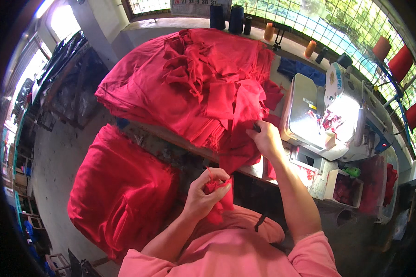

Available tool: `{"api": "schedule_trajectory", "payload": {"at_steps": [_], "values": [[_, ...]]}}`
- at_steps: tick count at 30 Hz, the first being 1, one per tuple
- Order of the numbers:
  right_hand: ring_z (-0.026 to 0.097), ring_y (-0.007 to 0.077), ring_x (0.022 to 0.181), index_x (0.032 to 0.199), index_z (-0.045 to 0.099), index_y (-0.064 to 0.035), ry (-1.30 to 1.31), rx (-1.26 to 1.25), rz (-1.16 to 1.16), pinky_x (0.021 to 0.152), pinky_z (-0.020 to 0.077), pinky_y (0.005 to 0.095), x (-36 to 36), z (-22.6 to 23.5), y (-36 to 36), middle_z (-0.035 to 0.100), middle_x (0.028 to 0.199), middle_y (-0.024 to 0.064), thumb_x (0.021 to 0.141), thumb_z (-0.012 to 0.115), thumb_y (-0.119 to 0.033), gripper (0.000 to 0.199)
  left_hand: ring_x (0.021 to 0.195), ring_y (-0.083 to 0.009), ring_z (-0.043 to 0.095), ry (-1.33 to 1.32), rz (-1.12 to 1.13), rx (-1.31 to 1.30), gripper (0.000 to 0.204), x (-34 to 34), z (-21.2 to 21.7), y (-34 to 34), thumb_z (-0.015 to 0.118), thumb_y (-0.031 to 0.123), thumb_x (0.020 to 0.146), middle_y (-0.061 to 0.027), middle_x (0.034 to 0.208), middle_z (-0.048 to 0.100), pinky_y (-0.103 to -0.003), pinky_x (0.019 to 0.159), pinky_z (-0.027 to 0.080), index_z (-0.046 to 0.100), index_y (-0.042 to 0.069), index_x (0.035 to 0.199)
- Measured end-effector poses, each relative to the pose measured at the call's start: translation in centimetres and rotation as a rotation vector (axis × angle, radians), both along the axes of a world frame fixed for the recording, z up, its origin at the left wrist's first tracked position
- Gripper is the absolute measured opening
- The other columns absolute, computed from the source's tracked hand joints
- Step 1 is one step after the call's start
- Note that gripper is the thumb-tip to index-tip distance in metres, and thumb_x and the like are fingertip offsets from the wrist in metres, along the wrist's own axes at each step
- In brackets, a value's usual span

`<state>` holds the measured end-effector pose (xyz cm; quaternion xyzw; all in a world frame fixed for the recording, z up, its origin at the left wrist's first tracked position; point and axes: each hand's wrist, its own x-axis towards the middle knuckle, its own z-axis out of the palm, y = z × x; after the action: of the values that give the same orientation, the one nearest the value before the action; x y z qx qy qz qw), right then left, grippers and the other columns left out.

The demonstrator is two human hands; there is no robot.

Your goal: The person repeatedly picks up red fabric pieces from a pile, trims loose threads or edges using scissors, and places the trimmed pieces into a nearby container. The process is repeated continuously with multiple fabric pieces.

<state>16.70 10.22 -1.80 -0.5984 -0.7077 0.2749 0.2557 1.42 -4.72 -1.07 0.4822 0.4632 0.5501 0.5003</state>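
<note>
My left hand (203, 196) is closed around a bunched piece of red cloth (216, 216) with frayed edges, held just in front of my body. Farther forward and to the right, my right hand (269, 141) has its fingers curled round a small dark object (256, 126), mostly hidden, whose kind I cannot make out. It is over a red fabric panel (238, 152) that drapes off the table's front edge. Behind lies a large heap of stacked red fabric (143, 69), with crumpled pieces on top.
A second red fabric bundle (120, 189) stands at my left. To the right is a lit white sewing machine (344, 87), with an open box of scraps (344, 189) and a clear plastic bin (386, 184) nearby. Thread cones (236, 21) line the windowsill.
</note>
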Motion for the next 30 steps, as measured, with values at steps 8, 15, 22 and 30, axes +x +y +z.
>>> {"api": "schedule_trajectory", "payload": {"at_steps": [8,15,22,30], "values": [[0.042,0.0073,0.055,0.071,0.047,-0.002,0.565,0.032,0.091,0.05,0.0355,0.0227,1.9,7.5,-2.3,0.043,0.058,-0.0003,0.073,0.058,-0.01,0.013,0.091,-0.0151,0.049,0.275,0.091,0.289,0.03,-2.0,0.2,-0.7,0.058,-0.006,0.067,-0.0123,0.108,0.044,-0.024,0.074,0.04,0.052,0.005,0.094],[0.047,0.0063,0.058,0.083,0.055,-0.0013,0.481,-0.311,0.55,0.051,0.0388,0.0216,2.2,8.9,-10.8,0.05,0.063,-0.0003,0.078,0.053,-0.007,0.008,0.102,-0.0235,0.048,0.168,-0.311,0.334,0.051,-0.2,2.4,-0.4,0.064,0.0,0.066,-0.0182,0.116,0.043,-0.028,0.081,0.041,0.044,0.006,0.112],[0.057,0.0281,0.071,0.094,0.052,-0.0011,-0.208,-0.112,-0.125,0.064,0.0436,0.0355,6.1,1.6,-8.0,0.058,0.075,0.0168,0.074,0.059,-0.027,0.033,0.08,-0.0104,0.055,0.172,-0.237,-0.063,0.043,0.1,-0.8,0.3,0.062,0.009,0.073,-0.0096,0.086,0.057,-0.024,0.069,0.044,0.044,0.004,0.111],[0.048,0.0114,0.056,0.084,0.055,-0.0012,0.208,-0.036,-0.233,0.054,0.0401,0.026,7.8,3.8,-6.7,0.053,0.063,0.0062,0.074,0.059,-0.019,0.021,0.073,-0.0178,0.056,0.614,-0.05,-0.048,0.029,2.6,-2.9,6.0,0.062,0.022,0.073,-0.0137,0.076,0.058,-0.027,0.066,0.043,0.053,0.001,0.091]]}}
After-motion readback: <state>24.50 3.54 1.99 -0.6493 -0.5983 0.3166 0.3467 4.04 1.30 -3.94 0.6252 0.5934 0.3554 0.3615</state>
